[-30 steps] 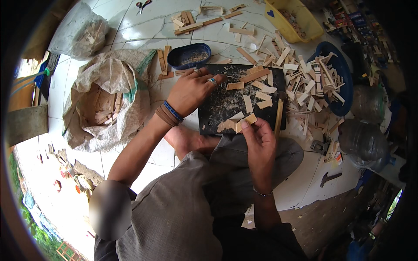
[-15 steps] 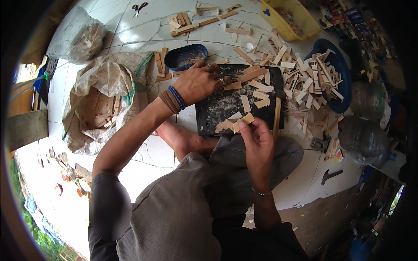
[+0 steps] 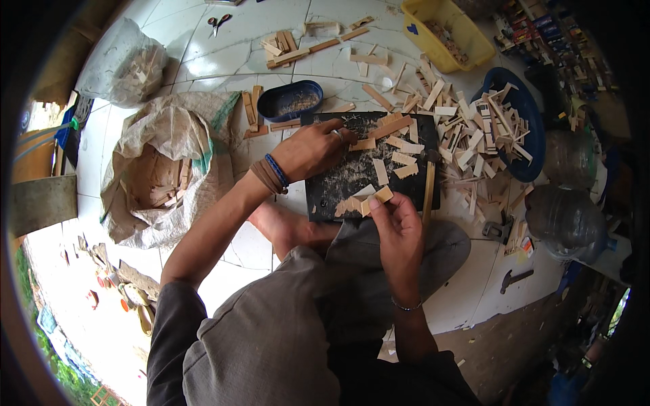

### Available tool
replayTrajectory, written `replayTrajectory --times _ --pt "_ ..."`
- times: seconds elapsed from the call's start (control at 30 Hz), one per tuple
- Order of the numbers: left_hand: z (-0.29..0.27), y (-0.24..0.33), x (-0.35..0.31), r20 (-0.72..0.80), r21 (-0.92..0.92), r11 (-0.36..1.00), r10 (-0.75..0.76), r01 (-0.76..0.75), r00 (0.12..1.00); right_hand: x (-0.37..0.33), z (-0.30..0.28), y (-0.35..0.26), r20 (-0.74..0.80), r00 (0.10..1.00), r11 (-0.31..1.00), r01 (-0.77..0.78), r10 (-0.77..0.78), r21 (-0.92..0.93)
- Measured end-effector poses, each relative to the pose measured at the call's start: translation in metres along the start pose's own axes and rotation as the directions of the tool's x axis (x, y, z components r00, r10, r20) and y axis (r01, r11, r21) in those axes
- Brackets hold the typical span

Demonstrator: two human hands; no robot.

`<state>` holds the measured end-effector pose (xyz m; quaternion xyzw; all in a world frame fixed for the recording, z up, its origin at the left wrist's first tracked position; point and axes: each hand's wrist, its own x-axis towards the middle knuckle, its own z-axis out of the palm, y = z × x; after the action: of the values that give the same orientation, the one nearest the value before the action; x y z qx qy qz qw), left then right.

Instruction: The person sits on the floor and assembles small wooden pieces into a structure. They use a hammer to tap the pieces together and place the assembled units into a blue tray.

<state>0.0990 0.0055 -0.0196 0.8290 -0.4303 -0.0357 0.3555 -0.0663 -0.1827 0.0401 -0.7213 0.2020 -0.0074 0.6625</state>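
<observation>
My right hand [image 3: 401,230] pinches a small pale wood block [image 3: 376,201] between thumb and fingers, just above the near edge of a black board [image 3: 332,176]. At that board's far left part, my left hand [image 3: 317,150] is bent downward with its fingers drawn together over the sawdust. Its fingertips are partly hidden, so whatever they hold cannot be made out. Several short wood strips [image 3: 380,171] lie on the board, next to a longer brown strip [image 3: 393,128]. A hammer with a wooden handle [image 3: 428,193] rests along the board's right side.
Wood offcuts [image 3: 467,135] spread right of the board, up to a blue basin [image 3: 537,145]. A yellow tub [image 3: 467,54] stands behind. Left are a blue oval dish [image 3: 308,91] and an open woven sack [image 3: 128,196]. Another hammer [image 3: 516,279] lies right, scissors [image 3: 218,25] far back.
The whole view has shifted slightly, so the board and floor appear lower. My left hand's fingers have changed pose a little above the board. My right hand still holds the wood block.
</observation>
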Motion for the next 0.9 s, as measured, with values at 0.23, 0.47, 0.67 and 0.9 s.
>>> replayTrajectory --times 0.23,0.47,0.67,0.9 --pt "-0.017 0.015 -0.007 -0.023 -0.153 0.987 -0.060 0.056 0.998 0.000 -0.002 0.000 0.037 0.999 1.000 -0.007 0.007 -0.003" --pt "-0.012 0.040 -0.029 -0.027 -0.735 0.629 -0.399 0.253 0.916 0.000 0.002 0.002 -0.003 1.000 0.999 -0.007 0.007 0.044" --pt "0.010 0.064 -0.047 -0.015 -0.908 0.348 -0.584 0.233 0.812 0.000 0.003 0.000 -0.018 1.000 0.997 0.002 -0.001 0.071" --pt "0.013 0.080 -0.056 -0.034 -0.888 0.397 -0.558 0.231 0.829 -0.001 0.002 -0.002 -0.013 0.999 0.997 -0.029 0.030 0.070"
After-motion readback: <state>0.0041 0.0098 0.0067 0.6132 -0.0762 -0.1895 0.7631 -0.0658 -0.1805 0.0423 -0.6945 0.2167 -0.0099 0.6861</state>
